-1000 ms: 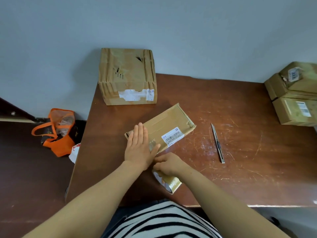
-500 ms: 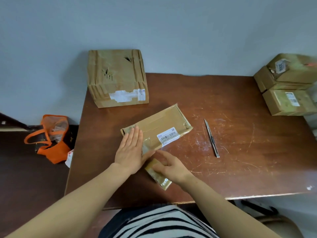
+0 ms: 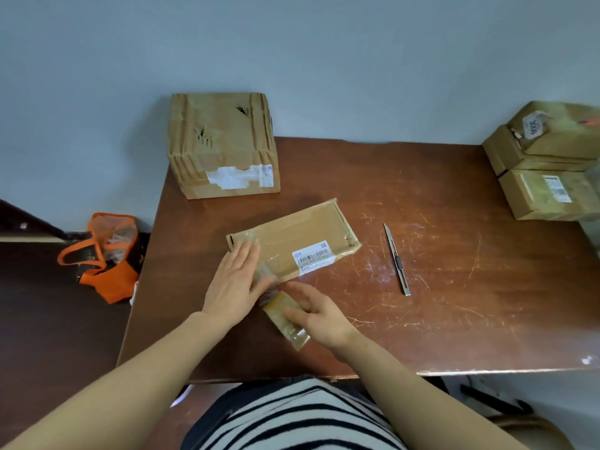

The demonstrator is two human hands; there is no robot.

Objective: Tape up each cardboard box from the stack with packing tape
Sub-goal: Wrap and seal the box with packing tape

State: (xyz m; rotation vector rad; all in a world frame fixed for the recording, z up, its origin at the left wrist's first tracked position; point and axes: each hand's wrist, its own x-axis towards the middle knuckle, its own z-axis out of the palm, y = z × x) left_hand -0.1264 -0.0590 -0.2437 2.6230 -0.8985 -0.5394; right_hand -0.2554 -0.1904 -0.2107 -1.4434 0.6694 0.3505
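Right hand [image 3: 319,316] has drawn the brownish packing-tape roll [image 3: 285,323] back, gripping it; left hand [image 3: 237,280], spread flat, pins the flat brown cardboard box [image 3: 302,241] beside it; keep tape taut

Five cardboard boxes share one tabletop [image 3: 454,303]: one flat box [image 3: 308,235] under the left grip [image 3: 237,284], one large box [image 3: 220,144] beyond that grip, and one stack of three boxes [image 3: 548,164] well off to the right of the right grip [image 3: 319,316]. One tape roll [image 3: 293,334] is held in the right grip, and one utility knife [image 3: 396,259] lies to that grip's right. One orange bag [image 3: 104,258] stands off the tabletop, left of the left grip, and two grips in all are in view.
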